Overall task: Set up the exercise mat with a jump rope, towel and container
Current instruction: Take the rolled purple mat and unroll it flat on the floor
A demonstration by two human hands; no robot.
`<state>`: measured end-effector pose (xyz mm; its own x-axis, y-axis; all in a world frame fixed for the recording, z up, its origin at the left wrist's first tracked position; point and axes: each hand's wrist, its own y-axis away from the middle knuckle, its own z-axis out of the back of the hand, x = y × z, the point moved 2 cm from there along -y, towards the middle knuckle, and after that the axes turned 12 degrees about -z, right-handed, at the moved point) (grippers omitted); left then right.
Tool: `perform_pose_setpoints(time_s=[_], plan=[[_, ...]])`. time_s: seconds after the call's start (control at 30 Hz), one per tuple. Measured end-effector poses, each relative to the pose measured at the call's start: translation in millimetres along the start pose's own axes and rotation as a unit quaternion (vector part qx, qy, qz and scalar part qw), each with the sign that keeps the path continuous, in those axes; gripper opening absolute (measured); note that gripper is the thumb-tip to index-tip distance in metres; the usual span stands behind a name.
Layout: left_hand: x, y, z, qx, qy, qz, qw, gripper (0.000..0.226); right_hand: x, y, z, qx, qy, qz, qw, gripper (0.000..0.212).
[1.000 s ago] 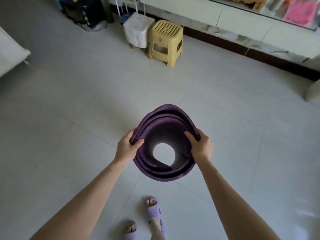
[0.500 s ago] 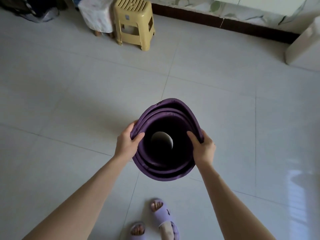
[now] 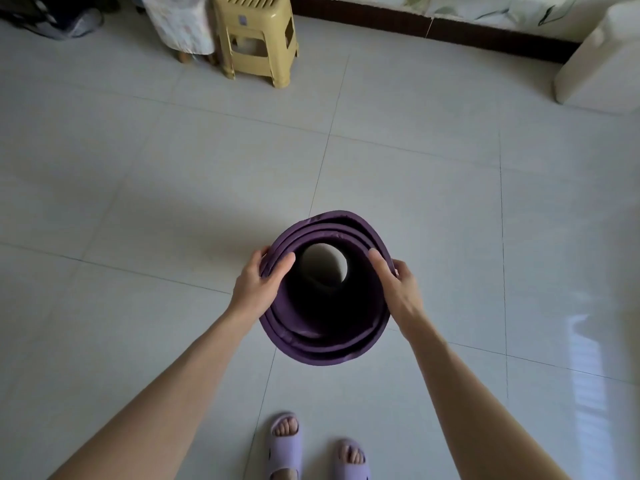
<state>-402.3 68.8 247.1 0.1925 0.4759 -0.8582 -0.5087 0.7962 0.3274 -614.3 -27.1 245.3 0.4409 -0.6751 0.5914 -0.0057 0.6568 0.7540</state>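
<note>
Rolled purple mat held upright over floor; left hand and right hand fingers curled, gripping rim. Unrolling pending; rope, towel, container unseen.

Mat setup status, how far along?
Done: nothing yet. In hand: the purple mat is rolled up, on end, left hand and right hand gripping its top rim. Left: unroll it on the floor, then add jump rope, towel and container, none in view.

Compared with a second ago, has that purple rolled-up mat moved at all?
Yes: the rolled mat looks carried nearer the yellow stool, with its bottom end tipped toward it.
</note>
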Motion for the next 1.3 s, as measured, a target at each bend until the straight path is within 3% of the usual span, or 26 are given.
perform_pose_setpoints(time_s=[0.1,0.17,0.33,0.4,0.47,0.57,0.67,0.73,0.8,0.93,1.03,1.17,1.3], plan=[[6.4,18.4,-1.4,-0.003,0.014,0.043,0.999,0.074,-13.1,8.4,5.4,0.038,0.024,-0.067,0.997,0.109],[14.9,33.7,-4.1,-0.005,0.016,0.071,0.997,0.086,-22.5,16.1,9.7,0.061,0.052,-0.09,0.993,0.113],[47.0,74.3,-16.7,0.003,0.045,0.128,0.991,0.089,-56.8,25.3,11.9,0.105,0.112,-0.125,0.98,0.123],[50.7,87.2,-19.5,0.026,0.08,0.148,0.985,0.08,-66.1,28.2,11.7,0.136,0.12,-0.142,0.973,0.112],[64.2,99.8,-24.6,0.051,0.132,0.176,0.974,0.051,-79.6,27.5,9.3,0.168,0.12,-0.165,0.965,0.102],[97.7,117.3,-32.8,0.074,0.154,0.246,0.954,0.038,-112.6,20.2,-0.4,0.168,0.146,-0.194,0.955,0.11],[132.7,126.9,-49.4,0.15,0.149,0.272,0.939,0.078,-149.6,8.6,-17.7,0.159,0.123,-0.183,0.962,0.112],[159.0,132.4,-59.4,0.128,0.145,0.291,0.937,0.092,-173.3,3.7,-27.2,0.138,0.097,-0.179,0.969,0.097],[180.9,142.2,-68.1,0.094,0.184,0.287,0.935,0.082,-197.5,0.3,-33.0,0.13,0.076,-0.171,0.974,0.08],[207.0,159.2,-72.2,0.025,0.206,0.255,0.944,0.057,-232.8,2.2,-37.4,0.108,0.046,-0.139,0.983,0.07],[206.6,163.7,-60.5,-0.004,0.174,0.204,0.963,0.046,-235.5,15.0,-43.0,0.105,0.025,-0.121,0.987,0.039],[190.8,165.4,-10.6,-0.038,0.069,0.111,0.991,0.039,-222.3,44.0,-75.7,0.11,0.002,-0.089,0.99,0.02],[162.8,159.7,65.0,-0.059,-0.138,0.017,0.989,0.046,-201.2,71.0,-133.2,0.131,-0.005,-0.052,0.99,0.015]])
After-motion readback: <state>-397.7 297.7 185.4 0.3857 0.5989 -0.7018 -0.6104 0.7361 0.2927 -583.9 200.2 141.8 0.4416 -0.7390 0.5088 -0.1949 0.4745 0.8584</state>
